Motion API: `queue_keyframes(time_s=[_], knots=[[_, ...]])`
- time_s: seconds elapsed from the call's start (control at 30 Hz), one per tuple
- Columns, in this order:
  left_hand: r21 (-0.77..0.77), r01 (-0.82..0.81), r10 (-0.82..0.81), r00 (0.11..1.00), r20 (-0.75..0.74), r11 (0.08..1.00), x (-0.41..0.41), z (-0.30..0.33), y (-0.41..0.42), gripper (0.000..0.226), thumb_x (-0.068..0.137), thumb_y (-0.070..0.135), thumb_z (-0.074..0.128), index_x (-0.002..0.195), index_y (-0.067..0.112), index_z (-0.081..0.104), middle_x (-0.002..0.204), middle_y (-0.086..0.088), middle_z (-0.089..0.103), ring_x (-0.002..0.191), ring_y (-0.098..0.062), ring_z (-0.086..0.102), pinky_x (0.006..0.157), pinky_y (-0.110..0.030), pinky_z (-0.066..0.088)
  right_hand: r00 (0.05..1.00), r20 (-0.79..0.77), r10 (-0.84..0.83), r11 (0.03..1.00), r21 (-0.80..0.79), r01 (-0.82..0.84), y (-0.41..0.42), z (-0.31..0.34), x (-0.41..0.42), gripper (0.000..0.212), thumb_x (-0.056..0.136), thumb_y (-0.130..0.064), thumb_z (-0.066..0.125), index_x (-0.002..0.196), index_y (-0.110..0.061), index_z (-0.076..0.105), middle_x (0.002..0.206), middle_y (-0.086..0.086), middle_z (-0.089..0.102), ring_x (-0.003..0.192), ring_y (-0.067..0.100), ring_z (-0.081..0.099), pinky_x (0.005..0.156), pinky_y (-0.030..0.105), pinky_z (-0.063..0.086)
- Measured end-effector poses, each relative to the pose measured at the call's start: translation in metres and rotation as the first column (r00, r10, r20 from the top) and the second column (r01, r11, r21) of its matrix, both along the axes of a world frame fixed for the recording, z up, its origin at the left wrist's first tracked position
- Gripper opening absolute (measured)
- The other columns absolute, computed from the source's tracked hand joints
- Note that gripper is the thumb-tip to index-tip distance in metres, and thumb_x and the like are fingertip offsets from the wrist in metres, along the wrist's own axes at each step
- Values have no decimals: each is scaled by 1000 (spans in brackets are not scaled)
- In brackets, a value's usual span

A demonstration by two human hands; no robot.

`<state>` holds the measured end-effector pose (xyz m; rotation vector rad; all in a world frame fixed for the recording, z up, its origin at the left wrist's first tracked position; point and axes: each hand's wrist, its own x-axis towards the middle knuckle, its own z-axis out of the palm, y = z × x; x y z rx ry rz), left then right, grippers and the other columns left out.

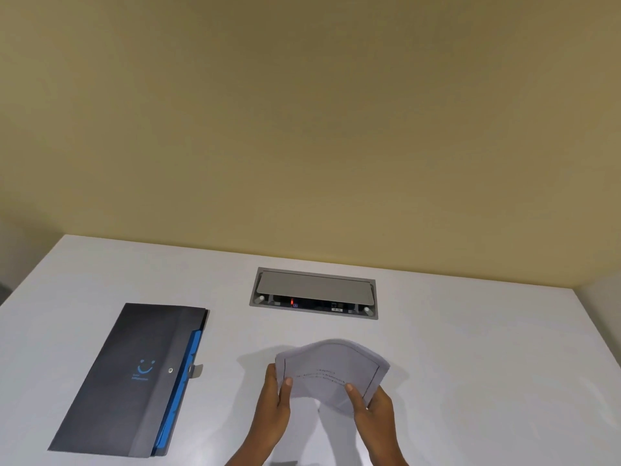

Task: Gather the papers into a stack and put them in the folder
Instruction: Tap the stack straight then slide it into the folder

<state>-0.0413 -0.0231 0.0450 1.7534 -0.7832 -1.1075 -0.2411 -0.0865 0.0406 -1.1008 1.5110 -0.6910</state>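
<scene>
A stack of white papers (331, 369) with printed text and a drawn border is held upright above the white table, bowed outward at the top. My left hand (275, 396) grips its left edge, thumb on the front. My right hand (371, 406) grips the lower right edge, thumb also on the front. A dark grey folder (131, 378) with a blue smile logo, a snap button and blue inner dividers lies flat and closed to the left, apart from the hands.
A grey recessed power socket box (314, 293) with its lid partly raised sits in the white table (487, 364) behind the papers. A yellow wall rises past the table's far edge.
</scene>
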Motion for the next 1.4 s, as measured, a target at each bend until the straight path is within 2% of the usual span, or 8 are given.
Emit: queue_keyframes(time_s=[0.13,0.27,0.4,0.57,0.67,0.93,1.23,1.4], knots=[[0,36,-36,998,56,999,23,-7,8,20,105,20,49,116,37,52,111,23,67,104,-4,67,80,-12,54,999,-42,23,1000,-5,-23,0,0,1,21,95,-23,75,105,-41,75,98,-24,80,90,-5,74,65,10,59],[90,41,-61,973,224,995,59,-21,26,21,102,19,54,112,38,51,98,15,71,92,-10,72,83,-25,58,984,-162,76,997,-2,-77,6,-11,0,17,95,-27,74,97,-44,72,94,-32,76,89,-11,72,72,10,55],[205,-106,-11,867,499,973,110,-37,56,26,98,20,61,113,39,51,95,19,68,92,-11,71,80,-31,59,934,-350,77,997,58,-60,11,-31,-10,3,95,-32,72,94,-35,71,87,-16,74,92,12,73,85,34,57],[266,-299,28,712,701,917,172,-41,90,22,86,21,71,104,31,62,82,9,60,80,-30,68,69,-42,56,838,-538,92,994,100,-45,18,-41,-27,7,96,-42,66,95,-35,64,92,-4,71,81,23,59,76,34,48],[380,-314,-67,688,723,870,191,-46,100,35,80,27,79,108,22,59,96,-2,66,91,-31,65,72,-47,59,798,-595,98,994,103,-46,22,-47,-34,11,97,-42,64,99,-31,66,84,-4,65,80,27,60,74,35,50],[500,-306,-177,684,707,810,212,-64,104,98,67,31,91,143,2,37,140,-22,53,133,-42,49,107,-58,46,782,-617,94,993,114,-29,35,-49,-37,20,99,-42,61,109,-26,67,87,1,67,84,30,62,74,36,48],[550,-232,-239,719,652,802,212,-65,97,91,79,17,82,150,0,28,151,-25,40,139,-44,41,108,-61,45,846,-530,52,998,62,-22,49,-33,-35,4,100,-31,64,101,-27,65,87,-4,72,84,26,67,71,37,49],[536,-182,-242,743,624,824,209,-54,95,70,90,2,59,152,-1,26,152,-25,41,137,-46,45,108,-59,47,885,-467,3,1000,6,-1,55,-25,-41,8,100,-29,65,96,-36,65,84,-15,73,82,3,67,66,26,49]])
